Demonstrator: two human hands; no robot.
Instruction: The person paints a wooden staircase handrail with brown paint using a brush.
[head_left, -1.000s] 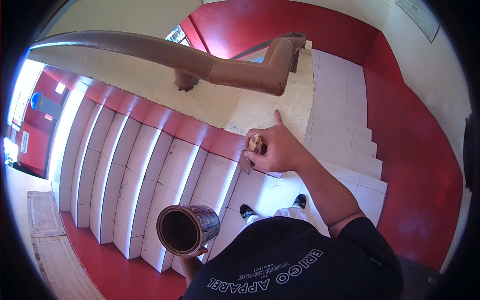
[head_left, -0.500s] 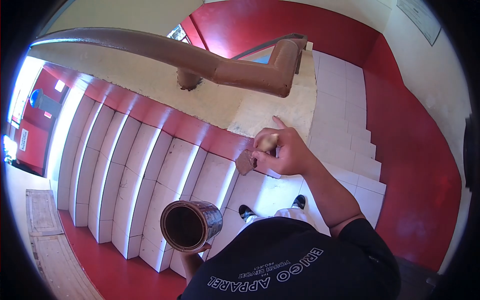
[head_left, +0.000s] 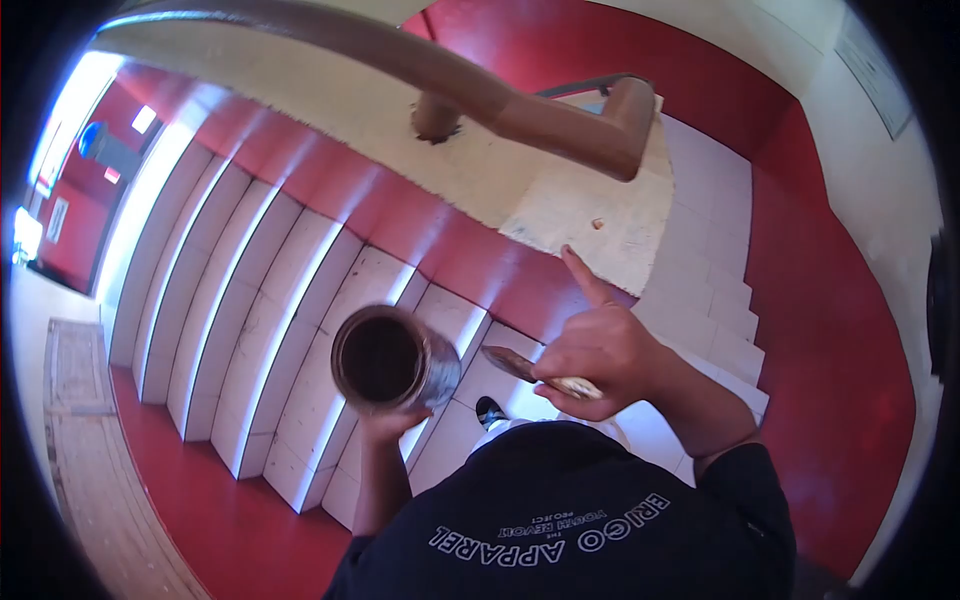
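Note:
My left hand (head_left: 396,424) holds a paint can (head_left: 436,368) from beneath, its fingers closed under the base. The can is tilted with its open mouth toward me; its inside is dark brown and the level of paint cannot be made out. In my right hand (head_left: 608,350) is a paintbrush (head_left: 512,363), its pale handle gripped between thumb and fingers while the index finger points outward. Brown coats the brush head, which points left toward the can without touching it. Above both hands runs a brown handrail (head_left: 560,125), bent downward at its near end.
White-tiled stairs (head_left: 290,290) descend to the left, and more tiled steps (head_left: 705,240) rise on the right. A cream-topped low wall (head_left: 480,185) with a red side carries the rail. A red wall band (head_left: 830,330) borders the right side.
My left hand has raised the can. My right hand has drawn back toward my body, turning the brush so its narrow edge shows. The view has shifted, with the rail higher in the picture.

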